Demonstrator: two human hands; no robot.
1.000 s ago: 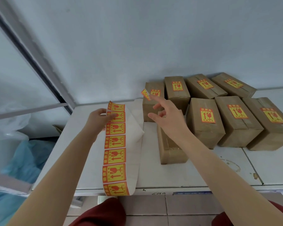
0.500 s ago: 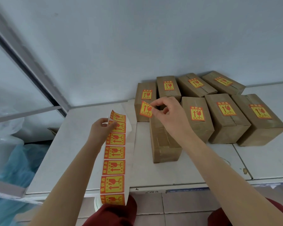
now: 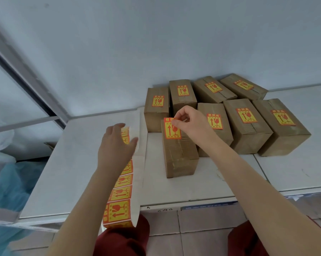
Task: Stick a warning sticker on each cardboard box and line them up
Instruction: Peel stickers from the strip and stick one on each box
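Note:
A brown cardboard box [image 3: 180, 156] stands nearest me on the white table [image 3: 78, 174]. A yellow and red warning sticker [image 3: 171, 129] lies on its top. My right hand [image 3: 190, 122] pinches the sticker's upper edge with thumb and forefinger. My left hand [image 3: 116, 145] hovers with spread fingers over a long strip of stickers [image 3: 121, 194] that lies flat on the table and hangs over the front edge. Behind stand several stickered boxes in two rows, among them a left back box [image 3: 156, 108] and a right front box [image 3: 281, 124].
A grey wall rises right behind the boxes. A window frame [image 3: 26, 78] runs diagonally at the left. Blue plastic [image 3: 9, 185] lies beyond the table's left edge. My red trouser knees [image 3: 122, 241] show below the front edge.
My right hand brought the peeled sticker down onto the near box's top. My left hand let go of the strip, which now lies flat, and moved rightward with its fingers spread.

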